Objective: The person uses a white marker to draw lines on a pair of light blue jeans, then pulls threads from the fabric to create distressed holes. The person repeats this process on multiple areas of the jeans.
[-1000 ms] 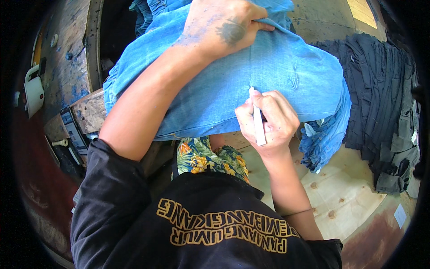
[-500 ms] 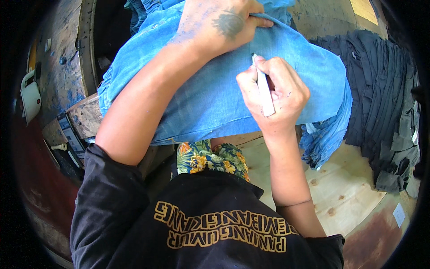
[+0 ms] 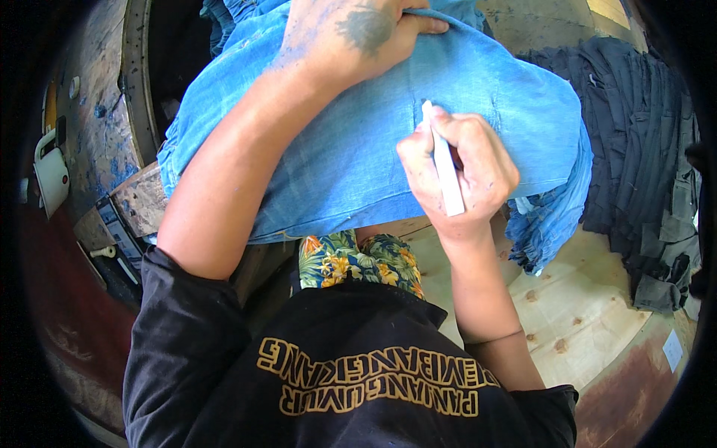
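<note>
A light blue denim garment [image 3: 336,160] lies spread across the work surface in front of me. At its far edge my left hand [image 3: 355,33] grips a fold, its thumb on top of the cloth; the other fingers are partly cut off by the frame. My right hand [image 3: 467,160] is closed round a slim, flat white stick-like tool [image 3: 448,183]. Its upper end meets the denim, where a small dark spot shows at the tip. Short darker lines mark the cloth on both sides of this tip. Which kind of tool it is, I cannot make out.
Stacked dark grey garments [image 3: 620,127] lie at the right. More bunched blue denim [image 3: 549,228] hangs below the right edge of the cloth. On the left are a stained wooden surface [image 3: 97,97] and a white appliance with a handle [image 3: 52,179].
My right hand and the white tool have slid a little toward me over the denim. The left hand has shifted slightly left and keeps its grip. Darker lines now show near the tip.
</note>
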Demonstrator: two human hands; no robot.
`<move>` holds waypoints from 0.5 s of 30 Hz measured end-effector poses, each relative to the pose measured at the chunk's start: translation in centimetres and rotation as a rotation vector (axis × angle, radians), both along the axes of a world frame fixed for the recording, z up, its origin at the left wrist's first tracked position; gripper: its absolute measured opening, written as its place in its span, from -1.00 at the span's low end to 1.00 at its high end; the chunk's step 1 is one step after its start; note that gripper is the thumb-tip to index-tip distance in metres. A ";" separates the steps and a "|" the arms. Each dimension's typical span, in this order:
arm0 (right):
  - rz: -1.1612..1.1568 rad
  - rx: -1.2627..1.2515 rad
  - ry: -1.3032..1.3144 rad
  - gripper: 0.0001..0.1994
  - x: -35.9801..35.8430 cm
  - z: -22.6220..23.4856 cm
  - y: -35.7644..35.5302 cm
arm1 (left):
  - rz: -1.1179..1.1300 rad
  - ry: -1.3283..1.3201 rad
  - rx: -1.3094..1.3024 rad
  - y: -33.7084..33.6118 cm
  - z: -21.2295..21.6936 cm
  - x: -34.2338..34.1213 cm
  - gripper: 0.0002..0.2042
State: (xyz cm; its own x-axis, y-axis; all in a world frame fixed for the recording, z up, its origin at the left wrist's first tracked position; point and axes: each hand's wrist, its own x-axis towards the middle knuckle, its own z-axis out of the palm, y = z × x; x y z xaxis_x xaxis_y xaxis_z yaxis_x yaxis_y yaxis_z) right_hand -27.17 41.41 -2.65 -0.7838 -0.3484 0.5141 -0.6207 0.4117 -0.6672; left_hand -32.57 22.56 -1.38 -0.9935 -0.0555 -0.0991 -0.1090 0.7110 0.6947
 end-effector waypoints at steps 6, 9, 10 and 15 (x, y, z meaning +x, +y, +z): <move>0.045 0.048 -0.030 -0.84 0.3 0.0 0.6 | 0.005 0.024 -0.008 0.5 0.7 0.1 -0.76; 0.095 0.018 -0.045 -0.82 0.7 0.4 1.3 | -0.005 0.007 -0.032 0.4 1.1 -0.1 -0.75; 0.106 -0.021 -0.038 -0.81 0.7 0.4 1.4 | -0.010 -0.001 -0.042 0.4 1.2 -0.1 -0.75; 0.000 -0.070 0.051 -0.84 0.4 -1.1 0.5 | -0.014 0.010 -0.101 0.3 0.7 0.0 -0.75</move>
